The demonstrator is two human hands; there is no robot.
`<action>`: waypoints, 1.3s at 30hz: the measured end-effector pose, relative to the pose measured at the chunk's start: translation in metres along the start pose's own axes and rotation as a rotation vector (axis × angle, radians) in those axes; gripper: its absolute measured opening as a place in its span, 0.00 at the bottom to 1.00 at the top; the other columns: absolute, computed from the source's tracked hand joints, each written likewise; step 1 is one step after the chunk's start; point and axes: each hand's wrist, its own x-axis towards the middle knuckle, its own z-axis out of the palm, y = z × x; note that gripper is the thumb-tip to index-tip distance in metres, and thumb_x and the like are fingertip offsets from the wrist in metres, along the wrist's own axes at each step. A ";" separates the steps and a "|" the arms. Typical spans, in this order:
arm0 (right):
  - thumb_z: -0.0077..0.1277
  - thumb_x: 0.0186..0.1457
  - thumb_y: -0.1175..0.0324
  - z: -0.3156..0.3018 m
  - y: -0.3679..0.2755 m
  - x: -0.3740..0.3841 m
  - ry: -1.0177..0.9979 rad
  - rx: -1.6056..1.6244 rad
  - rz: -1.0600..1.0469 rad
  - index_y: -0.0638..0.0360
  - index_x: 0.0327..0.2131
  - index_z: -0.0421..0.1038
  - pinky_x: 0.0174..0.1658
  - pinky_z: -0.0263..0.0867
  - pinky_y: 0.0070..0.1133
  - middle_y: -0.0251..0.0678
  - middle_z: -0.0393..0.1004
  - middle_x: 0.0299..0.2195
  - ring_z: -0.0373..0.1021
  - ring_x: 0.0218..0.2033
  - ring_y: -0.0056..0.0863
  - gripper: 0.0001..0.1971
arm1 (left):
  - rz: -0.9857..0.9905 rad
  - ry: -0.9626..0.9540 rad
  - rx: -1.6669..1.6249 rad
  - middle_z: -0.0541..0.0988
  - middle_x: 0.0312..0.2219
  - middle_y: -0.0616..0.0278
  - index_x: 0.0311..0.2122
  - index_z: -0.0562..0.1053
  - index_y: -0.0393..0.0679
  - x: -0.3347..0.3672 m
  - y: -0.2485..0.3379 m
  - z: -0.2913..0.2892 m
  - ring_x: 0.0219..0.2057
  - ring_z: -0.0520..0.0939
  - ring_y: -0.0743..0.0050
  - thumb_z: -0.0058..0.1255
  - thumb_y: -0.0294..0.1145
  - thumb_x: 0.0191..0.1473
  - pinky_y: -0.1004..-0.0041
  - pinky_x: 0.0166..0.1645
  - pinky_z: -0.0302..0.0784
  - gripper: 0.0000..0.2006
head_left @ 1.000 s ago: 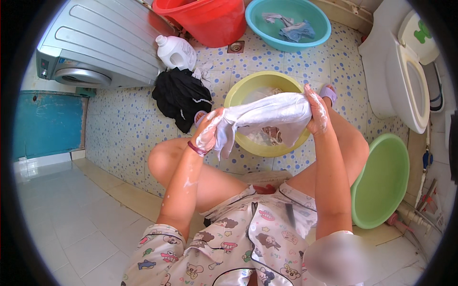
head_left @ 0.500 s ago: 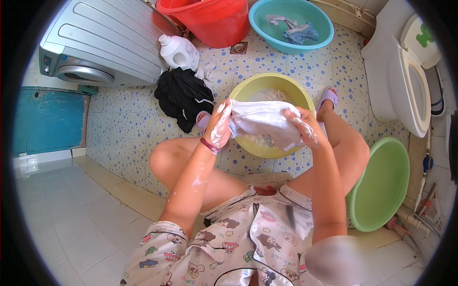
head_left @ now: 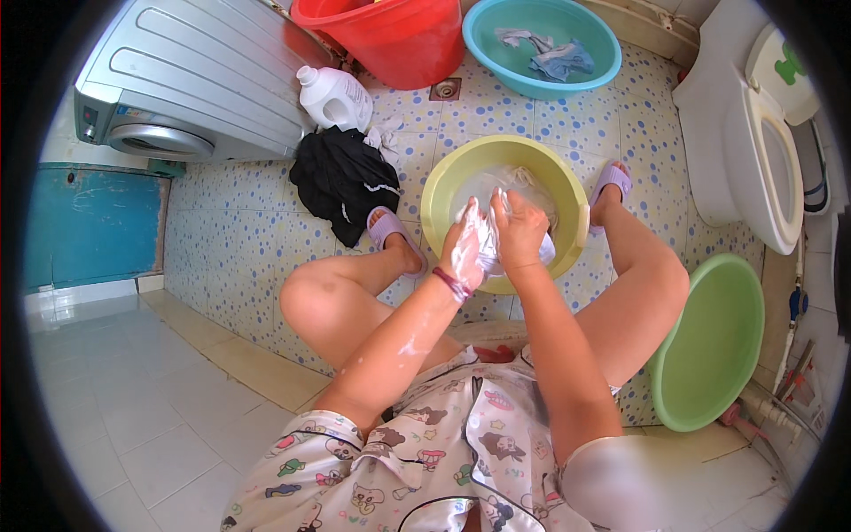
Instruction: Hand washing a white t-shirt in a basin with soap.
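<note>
My left hand (head_left: 466,246) and my right hand (head_left: 521,232) are close together over a yellow basin (head_left: 503,143) between my feet. Both are closed on a bunched white cloth (head_left: 546,252), which hangs below and between them, mostly hidden by the hands. White suds coat my left hand's fingers and streak the forearm; a dark red band circles that wrist. Suds also show on my right fingertips. Inside the basin lies some soapy water with pale fabric (head_left: 521,182), partly covered by my hands.
Left of the basin, black clothing (head_left: 341,182) lies beside a white detergent bottle (head_left: 335,99) and a washing machine (head_left: 208,71). Farther off stand a red tub (head_left: 390,40) and a blue basin (head_left: 479,66) holding wet cloths. A green basin (head_left: 709,346) leans at right, near a toilet (head_left: 740,133).
Both hands have come together and inward. The white cloth, stretched out between them before, is now bunched up over the basin.
</note>
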 end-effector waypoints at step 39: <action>0.47 0.47 0.57 0.015 0.026 0.006 -0.345 0.333 0.057 0.60 0.20 0.69 0.19 0.55 0.21 0.40 0.66 0.13 0.58 0.12 0.31 0.15 | -0.326 -0.335 -0.099 0.73 0.30 0.63 0.38 0.67 0.41 0.003 0.046 -0.054 0.32 0.74 0.72 0.36 0.35 0.54 0.74 0.40 0.69 0.11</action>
